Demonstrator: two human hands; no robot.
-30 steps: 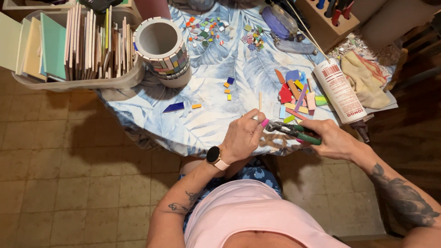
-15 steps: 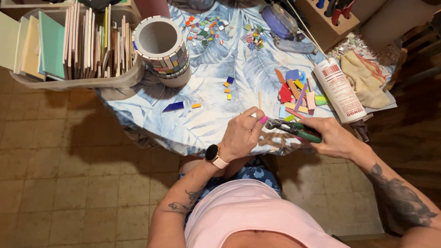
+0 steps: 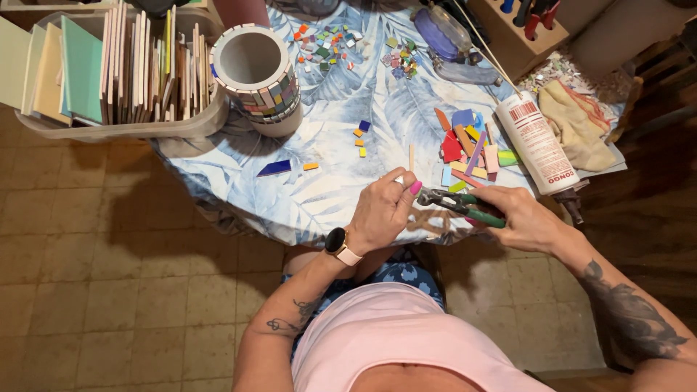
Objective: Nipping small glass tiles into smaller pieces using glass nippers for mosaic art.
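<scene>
My left hand [image 3: 385, 210] pinches a small pale tile piece [image 3: 400, 179] at the table's near edge, a watch on its wrist. My right hand [image 3: 524, 218] grips green-handled tile nippers [image 3: 459, 205], whose jaws point left and meet the fingertips of the left hand. Just beyond both hands lies a heap of coloured tile strips [image 3: 468, 145] in red, blue, orange, pink and yellow. Both hands hover over the leaf-patterned tablecloth [image 3: 327, 181].
A round pot partly clad in mosaic [image 3: 258, 76] stands at the back left beside a plastic bin of upright tiles [image 3: 123, 69]. A white glue bottle [image 3: 537, 145] lies on the right next to a beige cloth [image 3: 577, 123]. Small loose tile bits [image 3: 359, 138] dot the middle.
The two hands have shifted slightly; the nipper jaws stay at the left hand's fingertips. Nothing else on the table has moved.
</scene>
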